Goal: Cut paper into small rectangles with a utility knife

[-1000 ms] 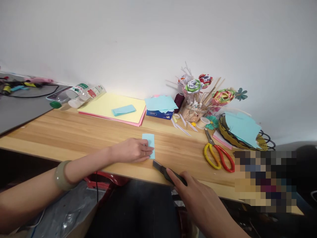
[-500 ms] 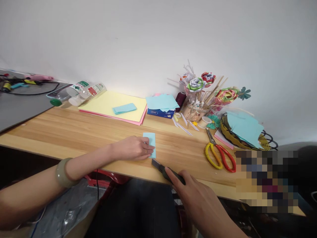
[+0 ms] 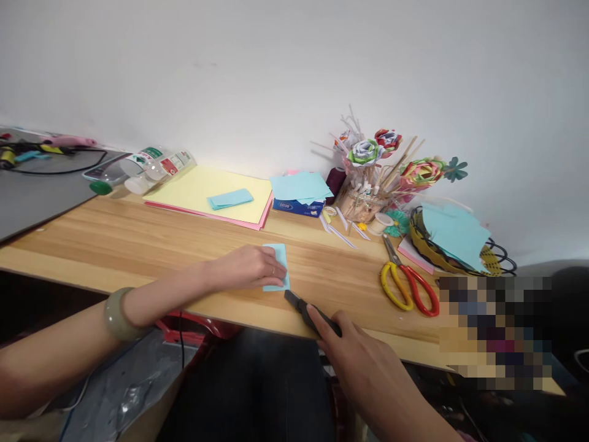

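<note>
A folded-looking piece of light blue paper (image 3: 280, 253) lies on the wooden table, with my left hand (image 3: 257, 267) pressing it down. The fingers of that hand are bent and close together over the paper, hiding its middle. In my right hand (image 3: 354, 350) is a black utility knife (image 3: 309, 312), its handle wrapped by the fingers and the index finger along the top. The knife's tip sits at the paper's lower right corner; whether it touches cannot be made out.
Scissors (image 3: 409, 288) with yellow and red handles lie to the right, by a basket (image 3: 432, 255) of blue sheets. Behind are yellow paper (image 3: 193, 190), a blue box (image 3: 297, 207), plastic bottles (image 3: 159, 175) and a jar (image 3: 361, 205) of sticks and paper flowers.
The blue paper has tilted slightly under my left hand, which has shifted a little. The knife tip has moved slightly right, to the paper's lower right corner.
</note>
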A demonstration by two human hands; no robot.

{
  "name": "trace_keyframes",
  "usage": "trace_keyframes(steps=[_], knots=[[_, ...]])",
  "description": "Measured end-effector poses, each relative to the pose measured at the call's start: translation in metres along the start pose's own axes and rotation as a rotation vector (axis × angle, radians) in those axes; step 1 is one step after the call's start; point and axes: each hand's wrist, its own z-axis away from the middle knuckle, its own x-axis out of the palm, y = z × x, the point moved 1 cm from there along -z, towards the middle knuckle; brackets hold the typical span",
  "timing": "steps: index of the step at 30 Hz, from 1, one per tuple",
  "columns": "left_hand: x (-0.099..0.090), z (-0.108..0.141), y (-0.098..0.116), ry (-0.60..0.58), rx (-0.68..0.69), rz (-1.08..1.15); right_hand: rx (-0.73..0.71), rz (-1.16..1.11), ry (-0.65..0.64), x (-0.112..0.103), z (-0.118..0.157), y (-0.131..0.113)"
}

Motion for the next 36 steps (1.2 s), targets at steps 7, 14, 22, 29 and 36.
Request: trace_keyframes(steps=[7, 14, 22, 29, 36], knots=[[0.012, 0.009, -0.007, -0.092, -0.034, -0.069, -0.001, 0.047, 0.074, 0.002, -0.002, -0.005], [0.012, 0.013, -0.006, -0.126, -0.128, 0.045, -0.016, 0.029, 0.099, -0.002, -0.007, -0.009], [0.012, 0.013, -0.006, -0.130, -0.141, 0.061, -0.045, 0.043, 0.234, 0.014, -0.002, -0.010], [0.013, 0.014, -0.006, -0.128, -0.116, 0.037, -0.047, 0.031, 0.275, 0.019, -0.002, -0.008], [0.013, 0.014, -0.006, -0.138, -0.113, 0.026, -0.073, 0.047, 0.269, 0.019, 0.000, -0.004]])
